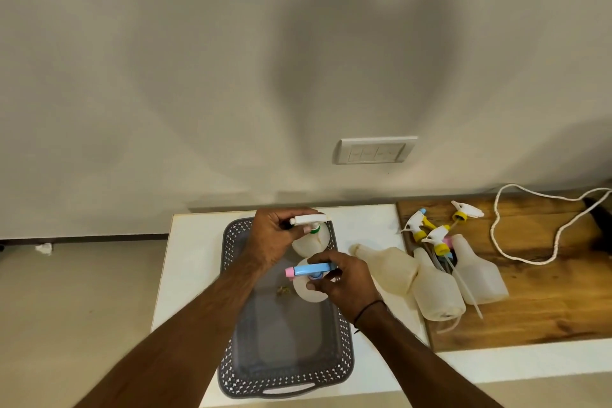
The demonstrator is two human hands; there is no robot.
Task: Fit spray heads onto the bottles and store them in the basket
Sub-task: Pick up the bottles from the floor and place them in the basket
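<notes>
Basket (228,371) sits on the table (185,262). Left hand (275,235) grips the white-headed bottle (311,242) at its far end; right hand (344,278) pinches the blue-headed bottle (308,288). Advise setting both upright, packed close, before releasing. Three bottles (437,285) lie unfitted to the right.

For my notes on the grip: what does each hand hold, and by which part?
The left hand holds the white spray head of one bottle. The right hand pinches the collar under the blue spray head.

I see grey perforated plastic basket (231,371) at white counter's (195,232) left end, two upright bottles (309,243) inside; three translucent bottles (437,288) lying right, straddling wooden board's (546,308) left edge.
</notes>
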